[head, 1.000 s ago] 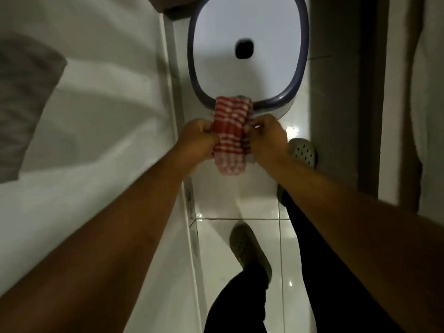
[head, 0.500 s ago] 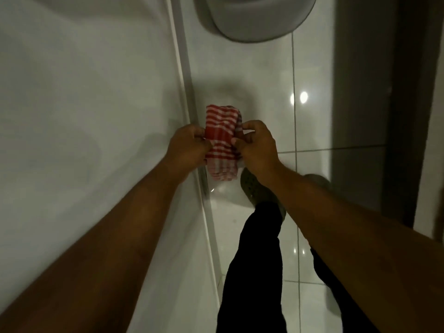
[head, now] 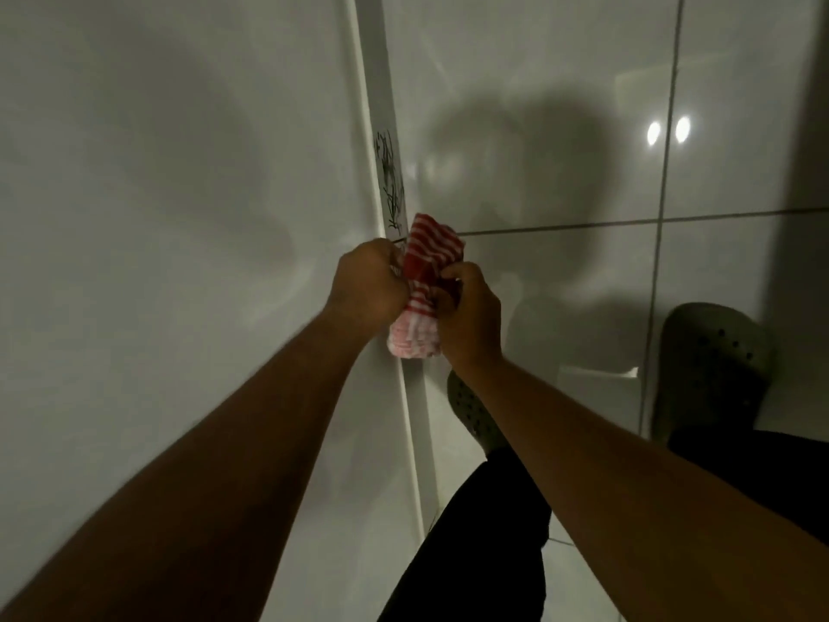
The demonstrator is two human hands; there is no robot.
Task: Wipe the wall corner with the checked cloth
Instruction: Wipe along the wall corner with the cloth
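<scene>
Glossy white wall (head: 170, 217), smooth and faintly reflective, fills the area left of the hands. Glazed floor tiles (head: 560, 150) with thin dark grout lines lie right of and beyond them. Narrow white skirting strip (head: 377, 83) runs along the wall corner between the two, bearing black scribbled marks (head: 390, 181) just beyond the hands. Two perforated grey-green clogs (head: 713, 365) stand on the tiles to the right of and below the hands. Left hand (head: 368, 289) and right hand (head: 471, 316), fingers curled, together pinch the bunched red-and-white checked cloth (head: 426, 262) between them, close beside the strip.
</scene>
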